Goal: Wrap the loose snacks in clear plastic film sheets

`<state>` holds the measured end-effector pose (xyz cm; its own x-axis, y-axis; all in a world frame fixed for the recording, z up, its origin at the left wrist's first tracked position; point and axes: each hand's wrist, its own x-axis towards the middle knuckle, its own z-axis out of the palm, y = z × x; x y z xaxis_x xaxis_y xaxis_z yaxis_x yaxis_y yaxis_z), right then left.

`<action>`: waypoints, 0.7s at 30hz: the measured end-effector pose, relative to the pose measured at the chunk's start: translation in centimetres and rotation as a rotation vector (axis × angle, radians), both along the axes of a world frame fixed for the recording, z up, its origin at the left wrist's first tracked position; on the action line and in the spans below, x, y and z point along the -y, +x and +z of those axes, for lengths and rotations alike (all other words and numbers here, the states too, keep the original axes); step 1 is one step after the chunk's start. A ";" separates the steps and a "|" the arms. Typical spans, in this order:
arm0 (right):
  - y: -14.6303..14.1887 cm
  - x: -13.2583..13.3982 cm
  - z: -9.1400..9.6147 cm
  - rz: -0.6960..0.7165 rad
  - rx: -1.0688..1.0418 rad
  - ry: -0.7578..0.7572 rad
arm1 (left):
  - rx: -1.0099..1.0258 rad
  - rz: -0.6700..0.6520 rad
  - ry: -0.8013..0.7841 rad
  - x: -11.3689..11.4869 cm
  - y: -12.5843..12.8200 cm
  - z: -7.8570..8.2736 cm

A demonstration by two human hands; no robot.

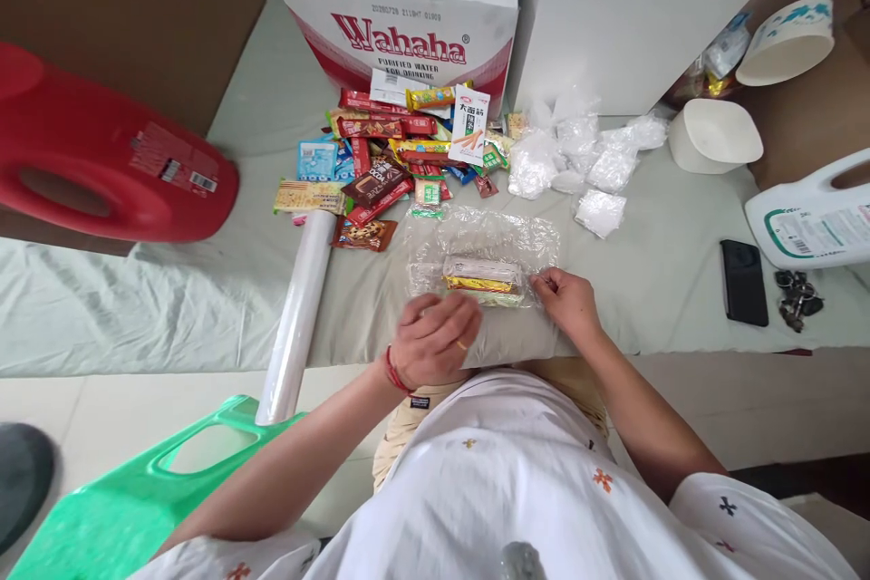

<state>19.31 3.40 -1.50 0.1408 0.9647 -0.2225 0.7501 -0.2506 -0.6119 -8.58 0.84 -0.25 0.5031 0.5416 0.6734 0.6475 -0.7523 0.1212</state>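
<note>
A sheet of clear plastic film (507, 231) lies spread on the covered surface in front of me. On its lower part sits a small stack of wrapped snacks (482, 276), with a yellow band showing among paler packets. My right hand (567, 301) pinches the film's right edge between thumb and fingers. Just below the left end of the stack is my left hand (439, 337), its fingers bent and blurred by motion; whether it touches the film cannot be made out. Beyond the film is a heap of snack bars and packets (381, 168).
A roll of film (299, 308) juts over the front edge at left. Several film-wrapped bundles (577, 149) lie behind right. Around them stand a red jug (115, 154), a Wahaha carton (408, 27), a white bowl (713, 136), a white jug (816, 217) and a phone (744, 281).
</note>
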 end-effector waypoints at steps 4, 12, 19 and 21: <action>0.8 -0.5 0.7 0.059 0.051 -0.064 | -0.143 0.022 -0.330 -1.3 2.1 -1.4; -2.5 -8.9 4.4 0.411 0.328 0.362 | -0.122 0.025 -0.507 -2.6 1.7 -2.3; -7.6 -16.9 3.2 0.562 0.385 0.023 | -0.091 0.044 -0.516 -2.5 2.1 -2.2; -7.4 -17.2 4.0 0.632 0.286 -0.010 | -0.083 0.048 -0.511 -2.5 2.2 -2.2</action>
